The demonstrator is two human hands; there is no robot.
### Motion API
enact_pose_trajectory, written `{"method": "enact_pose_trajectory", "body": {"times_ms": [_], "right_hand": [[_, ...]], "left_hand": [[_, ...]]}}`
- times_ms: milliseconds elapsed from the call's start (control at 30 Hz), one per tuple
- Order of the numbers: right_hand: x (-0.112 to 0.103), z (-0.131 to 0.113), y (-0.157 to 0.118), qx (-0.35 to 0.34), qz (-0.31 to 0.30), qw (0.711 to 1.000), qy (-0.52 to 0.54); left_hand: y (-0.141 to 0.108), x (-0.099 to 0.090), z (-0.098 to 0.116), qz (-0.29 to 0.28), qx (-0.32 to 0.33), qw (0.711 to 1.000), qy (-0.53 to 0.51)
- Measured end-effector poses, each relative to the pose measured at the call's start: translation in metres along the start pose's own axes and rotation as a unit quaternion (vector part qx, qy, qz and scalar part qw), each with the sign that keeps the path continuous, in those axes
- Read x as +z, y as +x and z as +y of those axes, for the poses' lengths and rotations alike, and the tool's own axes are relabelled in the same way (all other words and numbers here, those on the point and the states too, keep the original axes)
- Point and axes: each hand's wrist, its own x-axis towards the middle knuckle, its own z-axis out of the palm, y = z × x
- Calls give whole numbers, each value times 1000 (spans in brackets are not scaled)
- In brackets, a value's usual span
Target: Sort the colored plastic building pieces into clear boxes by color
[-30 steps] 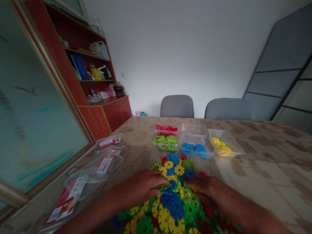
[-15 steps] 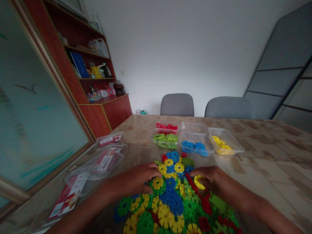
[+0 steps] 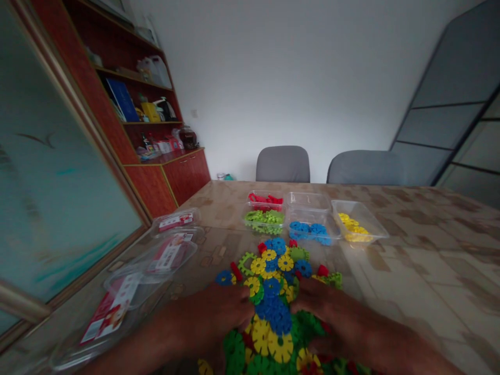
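A heap of flat plastic snowflake discs and notched linking pieces, yellow (image 3: 280, 347), blue (image 3: 278, 316), green (image 3: 233, 350) and red, lies on the table in front of me. Over the heap's left side is my left hand (image 3: 230, 312), somewhat blurred, its fingers pointing inward and the thumb apart. My right hand (image 3: 322, 307) rests over the right side, fingertips near the blue discs, thumb side lower down and apart from them. I see nothing held in either hand, though both partly cover the pieces beneath.
Beyond the heap stand clear plastic boxes with red pieces (image 3: 265, 199), lime green pieces (image 3: 264, 221), blue discs (image 3: 310, 230) and yellow discs (image 3: 353, 226). Clear lids (image 3: 172, 252) with labels lie at left. Two grey chairs (image 3: 283, 164) stand behind the table (image 3: 422, 229).
Both hands have moved nearer me and inward over the heap. Blue, red and lime green pieces now show beyond the hands. The yellow disc by the right hand is no longer visible there.
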Motion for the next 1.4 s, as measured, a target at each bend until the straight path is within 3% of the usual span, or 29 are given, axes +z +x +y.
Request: {"method": "enact_pose_trajectory", "body": {"times_ms": [133,333,500,633,833,900,1033,1200,1400], "right_hand": [[1,1,3,5,11,1000,-4],[6,3,10,50,21,997,-49],[8,10,10,36,52,998,-26],[1,21,11,78,80,994,11],[-8,7,11,96,-32,988,118],[-7,1,9,103,-42,990,82],[3,3,1,103,-5,995,-9],[19,12,-3,73,10,995,-70],[17,-6,13,129,14,983,-128]], "left_hand": [[2,4,3,1,-25,999,37],[11,3,-2,29,-24,999,-7],[14,-9,-5,43,-25,998,-33],[7,-18,-1,34,9,998,-51],[11,-6,13,-33,127,986,-107],[13,0,17,-36,117,988,-91],[12,8,22,-8,72,996,-52],[9,14,25,2,77,997,-16],[8,15,31,-8,60,998,-3]]}}
